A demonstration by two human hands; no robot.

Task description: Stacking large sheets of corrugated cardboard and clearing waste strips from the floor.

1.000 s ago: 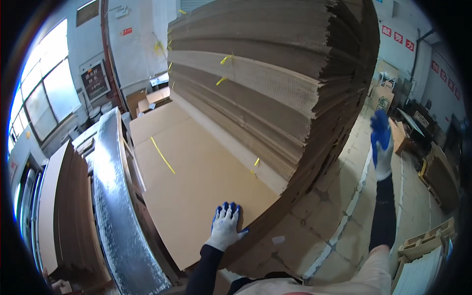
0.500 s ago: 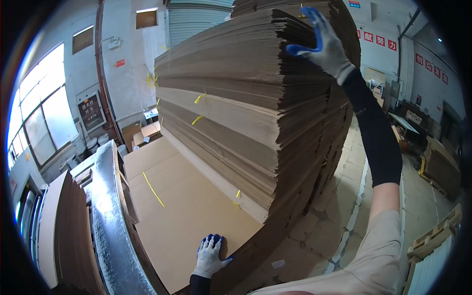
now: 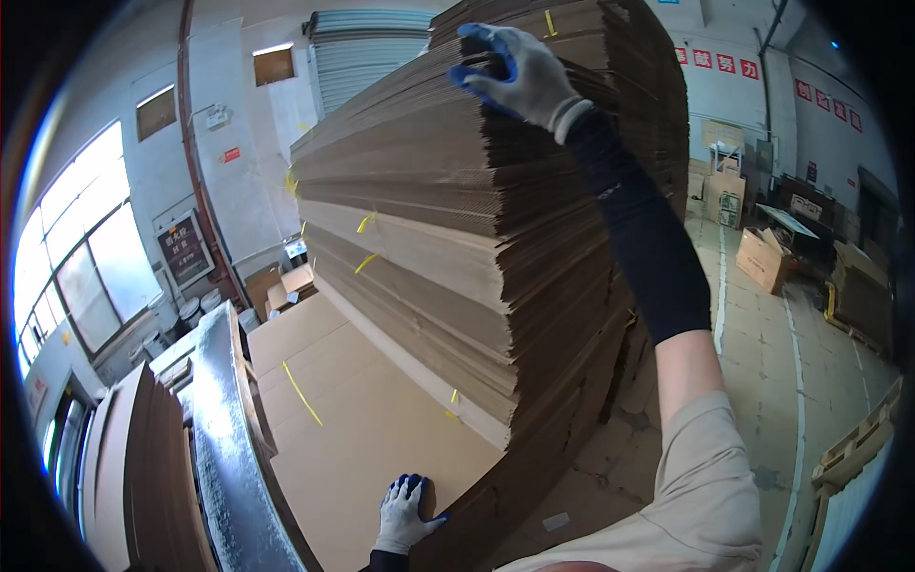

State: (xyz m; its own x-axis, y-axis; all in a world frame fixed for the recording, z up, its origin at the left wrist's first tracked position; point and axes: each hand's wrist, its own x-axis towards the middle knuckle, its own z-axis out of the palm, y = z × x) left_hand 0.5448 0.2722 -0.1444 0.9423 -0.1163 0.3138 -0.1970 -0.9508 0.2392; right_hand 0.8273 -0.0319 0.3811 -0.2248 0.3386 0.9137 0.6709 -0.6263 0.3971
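Observation:
A tall stack of flat brown cardboard sheets (image 3: 410,143) rises in front of me, its ragged corner toward me. My right hand (image 3: 522,78), in a white glove with blue fingers, is at the upper corner of that stack. Its thumb and fingers are spread in a wide curve; whether they touch the sheets I cannot tell. Low down, my left hand (image 3: 404,515), gloved alike, rests with fingers spread on a lower cardboard pile (image 3: 353,429), near its edge. A yellow strip (image 3: 302,393) lies on this pile, and other yellow strips (image 3: 366,223) stick out between the stacked sheets.
Left of the pile runs a long shiny metal beam (image 3: 227,429), with upright cardboard sheets (image 3: 133,467) beyond it. To the right is tiled floor with painted lines (image 3: 799,391), a cardboard box (image 3: 762,259) and a wooden pallet (image 3: 858,434). More stacked cardboard (image 3: 648,86) stands behind.
My right hand has moved left along the upper corner of the stack, its fingers still spread. My left hand stays on the lower pile. The view has shifted slightly.

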